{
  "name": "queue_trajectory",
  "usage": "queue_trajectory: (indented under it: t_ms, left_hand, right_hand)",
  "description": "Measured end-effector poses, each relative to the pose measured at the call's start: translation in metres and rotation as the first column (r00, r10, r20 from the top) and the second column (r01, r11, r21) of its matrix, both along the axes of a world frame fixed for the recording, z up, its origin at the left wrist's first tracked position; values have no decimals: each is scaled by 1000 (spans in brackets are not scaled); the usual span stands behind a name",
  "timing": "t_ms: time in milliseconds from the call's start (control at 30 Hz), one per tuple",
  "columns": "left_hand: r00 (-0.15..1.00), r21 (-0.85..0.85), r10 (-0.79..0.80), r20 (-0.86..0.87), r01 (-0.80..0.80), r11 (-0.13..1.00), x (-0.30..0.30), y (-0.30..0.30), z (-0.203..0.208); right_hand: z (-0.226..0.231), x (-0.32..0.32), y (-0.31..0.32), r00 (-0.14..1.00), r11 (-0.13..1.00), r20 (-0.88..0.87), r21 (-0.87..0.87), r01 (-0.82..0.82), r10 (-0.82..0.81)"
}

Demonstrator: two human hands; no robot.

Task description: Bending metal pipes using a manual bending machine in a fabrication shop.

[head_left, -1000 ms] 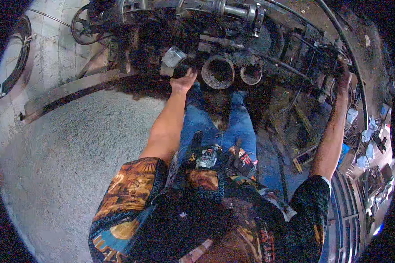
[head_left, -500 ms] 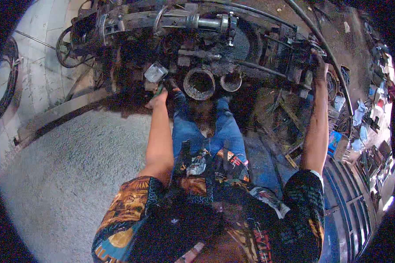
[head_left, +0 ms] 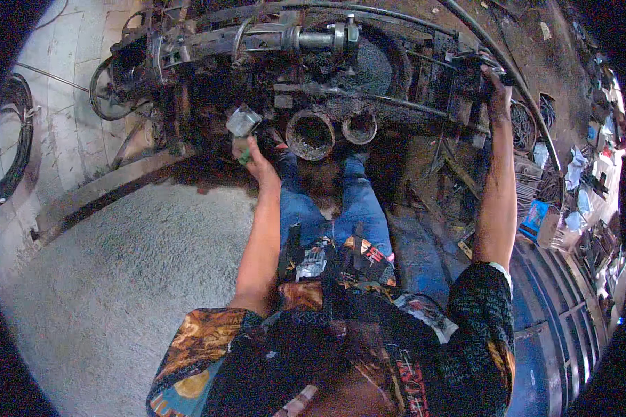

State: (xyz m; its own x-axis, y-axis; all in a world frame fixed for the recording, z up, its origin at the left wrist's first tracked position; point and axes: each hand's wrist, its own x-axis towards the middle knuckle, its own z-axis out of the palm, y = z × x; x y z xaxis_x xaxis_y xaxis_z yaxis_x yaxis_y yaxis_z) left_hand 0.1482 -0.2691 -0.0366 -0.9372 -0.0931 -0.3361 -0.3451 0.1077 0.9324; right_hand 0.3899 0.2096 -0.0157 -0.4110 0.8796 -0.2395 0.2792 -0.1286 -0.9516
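Observation:
My left hand [head_left: 259, 162] is closed at the lower end of a pale, shiny, box-shaped thing [head_left: 244, 121]. A bit of green shows at its fingers, but the exact kind of the thing is too blurred to tell. It is held tilted in front of the dark machine [head_left: 264, 42], left of a round, grey-crusted pot [head_left: 310, 135]. A smaller round pot [head_left: 359, 128] stands right of that one. At the machine's far right end, my right hand [head_left: 497, 94] is up against a dark metal part [head_left: 469, 87]; its fingers are partly hidden, and their grip is unclear.
Grey granular material [head_left: 139, 257] is spread on the left behind a low ledge [head_left: 104, 181]. A black hose [head_left: 522, 90] arcs past my right hand. Coiled wire, rags and a blue packet [head_left: 534, 219] lie on the right, above a blue slatted panel [head_left: 549, 313].
My left forearm has swung a little to the right, and the hand shows more from the side. The boxy thing stays in it. My right hand remains at the machine's end. The view has shifted slightly.

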Motion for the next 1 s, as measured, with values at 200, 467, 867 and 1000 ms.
queue_trajectory:
  t_ms: [200,467,867,1000]
  left_hand:
    - [498,-579,-853,155,746,329,-8,-89,-25]
    - [598,-499,-781,-179,629,596,-87,88,122]
    - [129,-736,-830,-543,403,544,-152,233,44]
    - [131,-702,-814,-566,441,559,-138,243,44]
  right_hand:
    - [6,-20,-15,987,989,-159,-143,-24,1]
    - [24,-18,-31,999,998,-15,46,-34,35]
    - [-12,-45,-43,995,990,-88,-129,-55,44]
    - [15,-56,-53,969,999,242,3,-49,47]
